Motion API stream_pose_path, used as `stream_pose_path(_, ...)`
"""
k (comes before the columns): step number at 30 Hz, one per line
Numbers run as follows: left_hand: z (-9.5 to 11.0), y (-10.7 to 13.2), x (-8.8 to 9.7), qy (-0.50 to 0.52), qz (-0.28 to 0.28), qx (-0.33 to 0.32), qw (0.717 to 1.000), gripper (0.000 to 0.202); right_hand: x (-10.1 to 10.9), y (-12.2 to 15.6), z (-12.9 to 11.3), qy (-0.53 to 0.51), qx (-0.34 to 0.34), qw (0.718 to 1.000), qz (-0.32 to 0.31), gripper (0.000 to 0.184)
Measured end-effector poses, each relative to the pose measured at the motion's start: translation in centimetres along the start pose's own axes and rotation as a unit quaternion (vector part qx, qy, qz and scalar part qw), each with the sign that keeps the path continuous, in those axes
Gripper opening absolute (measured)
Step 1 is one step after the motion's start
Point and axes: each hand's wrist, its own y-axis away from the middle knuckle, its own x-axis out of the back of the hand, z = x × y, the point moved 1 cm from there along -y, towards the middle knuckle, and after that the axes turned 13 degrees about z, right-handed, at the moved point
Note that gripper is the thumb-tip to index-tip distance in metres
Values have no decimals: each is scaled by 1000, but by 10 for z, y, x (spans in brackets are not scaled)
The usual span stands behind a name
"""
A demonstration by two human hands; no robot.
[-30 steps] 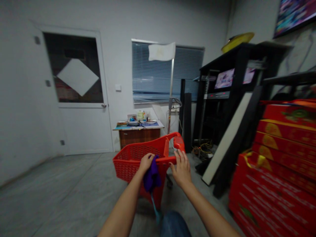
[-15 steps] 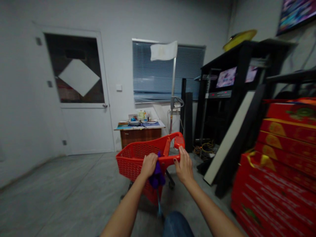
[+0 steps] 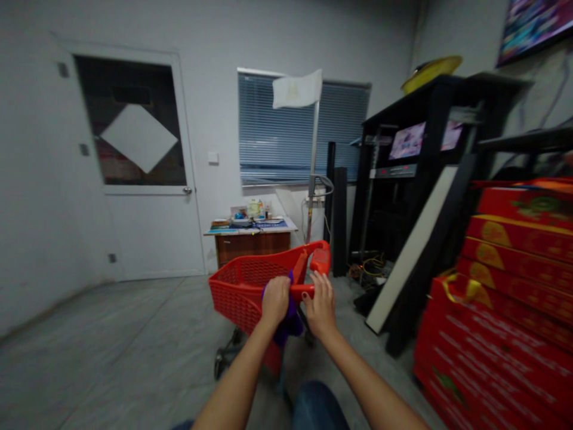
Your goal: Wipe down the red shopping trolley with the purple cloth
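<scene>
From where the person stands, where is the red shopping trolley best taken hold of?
Take the red shopping trolley by its grip, coming from above on the near side, as the left hand and right hand do. That bar runs crosswise at the raised near end, so it likely suits a two-handed hold.

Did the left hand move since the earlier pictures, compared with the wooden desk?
Yes. The left hand moved to the right in the view, judged against the wooden desk.
</scene>
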Motion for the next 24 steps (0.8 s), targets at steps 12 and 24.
stream_pose_path(12,-8,2,10,49,63,14,997,39,-15,15,-50,2,-8,1000,-4,62)
stream_pose_path(24,-51,-7,40,151,73,114,979,51,-29,-9,-4,10,-27,992,-119,57)
